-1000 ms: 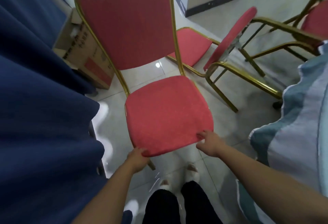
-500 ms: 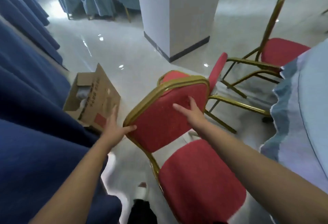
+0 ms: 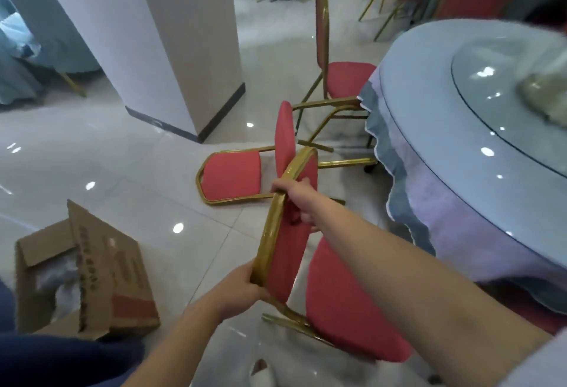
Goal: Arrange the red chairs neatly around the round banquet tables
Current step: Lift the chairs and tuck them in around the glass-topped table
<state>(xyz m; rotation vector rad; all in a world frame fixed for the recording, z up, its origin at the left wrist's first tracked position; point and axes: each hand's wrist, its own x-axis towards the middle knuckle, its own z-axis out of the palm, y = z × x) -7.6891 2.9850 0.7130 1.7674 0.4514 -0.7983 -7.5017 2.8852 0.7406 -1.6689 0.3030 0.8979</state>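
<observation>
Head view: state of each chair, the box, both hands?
held chair: upright, backrest gripped by both hands
fallen chair: tipped over, backrest flat on the floor
upright chair: standing, seat tucked at the tablecloth edge
cardboard box: flaps open, on the floor
left hand: closed on the backrest's lower frame
right hand: closed on the backrest's upper frame

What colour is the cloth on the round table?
Pale blue tablecloth with a darker blue scalloped edge, seen from the head camera.
</observation>
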